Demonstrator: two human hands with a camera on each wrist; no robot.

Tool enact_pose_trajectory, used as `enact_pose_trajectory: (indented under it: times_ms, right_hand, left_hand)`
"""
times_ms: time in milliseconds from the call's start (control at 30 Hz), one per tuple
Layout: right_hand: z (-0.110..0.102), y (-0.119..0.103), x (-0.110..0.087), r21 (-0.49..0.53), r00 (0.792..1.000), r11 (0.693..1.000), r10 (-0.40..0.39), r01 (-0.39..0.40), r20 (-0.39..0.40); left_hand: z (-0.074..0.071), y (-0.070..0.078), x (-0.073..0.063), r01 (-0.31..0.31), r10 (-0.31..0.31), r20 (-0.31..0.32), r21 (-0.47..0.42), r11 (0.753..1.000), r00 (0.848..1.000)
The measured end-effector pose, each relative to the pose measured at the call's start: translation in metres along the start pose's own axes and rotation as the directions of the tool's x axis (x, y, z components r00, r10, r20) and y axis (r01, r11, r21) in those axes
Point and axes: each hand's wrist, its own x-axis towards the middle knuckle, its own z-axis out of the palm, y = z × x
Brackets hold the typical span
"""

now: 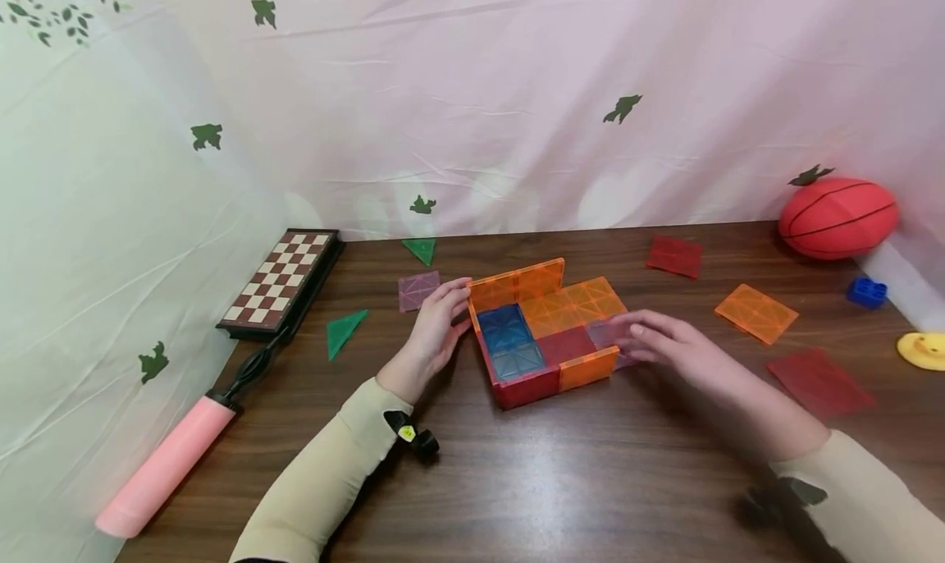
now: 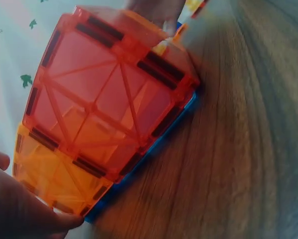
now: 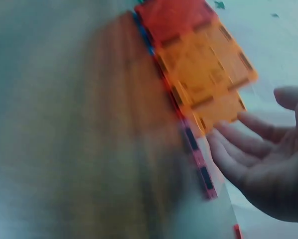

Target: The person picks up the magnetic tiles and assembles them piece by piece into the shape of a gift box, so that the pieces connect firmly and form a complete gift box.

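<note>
In the head view, a box of see-through magnetic tiles (image 1: 568, 345) sits mid-table. Its floor has blue, orange and red tiles, with low walls along the back, left and part of the front. My left hand (image 1: 435, 329) touches the back left corner, fingertips at the end of the orange back wall (image 1: 520, 282). The left wrist view shows its digits against an orange side tile (image 2: 59, 167) beside a red one (image 2: 94, 94). My right hand (image 1: 668, 345), fingers loosely spread, is at a flat purple tile (image 1: 623, 359) on the box's right side.
Loose tiles lie around: green triangles (image 1: 344, 333), a purple square (image 1: 417, 290), an orange tile (image 1: 756, 313) and red tiles (image 1: 821, 382). A chessboard (image 1: 280, 280) and a pink-handled pump (image 1: 166, 469) are left. A red ball (image 1: 839, 218), blue brick (image 1: 867, 292) and yellow duck (image 1: 923, 350) are right.
</note>
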Motion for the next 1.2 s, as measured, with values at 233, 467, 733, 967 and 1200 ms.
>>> enact_pose_trajectory:
  times_ms: [233,467,733,967,1200]
  right_hand:
    - [-0.02,0.009,0.03,-0.008,0.976,0.994,0.106,-0.11,-0.188]
    - [-0.017,0.011,0.04,-0.017,0.973,0.993,0.114,-0.119,-0.202]
    - [-0.004,0.008,0.035,0.005,0.965,0.989,0.144,-0.146,-0.218]
    - [-0.001,0.003,0.024,0.092,0.971,0.99,0.122,-0.105,-0.204]
    - [0.002,-0.003,0.016,0.064,0.961,0.998,0.036,-0.019,-0.273]
  left_hand:
    - [0.001,-0.007,-0.028,0.023,-0.022,-0.039,0.032,0.999,0.999]
    - [0.006,-0.018,-0.059,0.042,-0.046,0.088,0.041,0.998,0.995]
    - [-0.004,-0.017,-0.052,0.043,-0.06,0.182,0.1,0.994,0.981]
    - [-0.015,-0.011,-0.042,0.034,-0.065,0.224,0.138,0.99,0.972]
    - [-0.017,-0.008,-0.032,0.041,-0.085,0.276,0.161,0.986,0.958]
